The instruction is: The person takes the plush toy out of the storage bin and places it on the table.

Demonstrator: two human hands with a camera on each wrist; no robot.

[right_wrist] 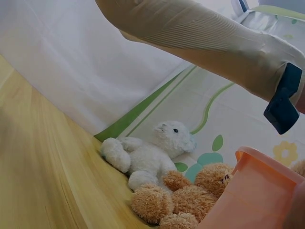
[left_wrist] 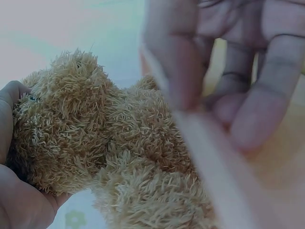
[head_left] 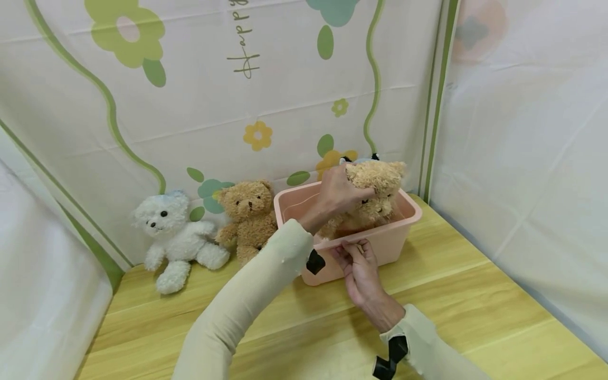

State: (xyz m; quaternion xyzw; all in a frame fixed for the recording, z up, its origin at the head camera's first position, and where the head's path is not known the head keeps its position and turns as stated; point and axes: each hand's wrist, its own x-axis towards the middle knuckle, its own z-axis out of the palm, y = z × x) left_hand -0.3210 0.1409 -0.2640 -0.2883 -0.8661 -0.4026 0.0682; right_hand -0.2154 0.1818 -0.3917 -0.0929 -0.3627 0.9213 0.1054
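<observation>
A light-tan teddy bear (head_left: 380, 179) sits upright in a pink plastic bin (head_left: 389, 243), its lower body hidden by the front wall. My left hand (head_left: 339, 192) grips the bear's head from the left side, with the thumb across the face. In the left wrist view, fingers and palm hold the head of the bear (left_wrist: 71, 129) at the left edge. My right hand (head_left: 363, 272) pinches the bin's front rim between thumb and fingers. Behind the bear's head, a light-blue thing with black tips (head_left: 363, 160) is mostly hidden.
Left of the bin, a brown teddy bear (head_left: 249, 211) sits close against it. A white plush bear (head_left: 178, 237) sits farther left. Everything stands on a wood-grain table (head_left: 437, 295); a printed cloth (head_left: 204, 105) hangs behind, with white cloth at both sides.
</observation>
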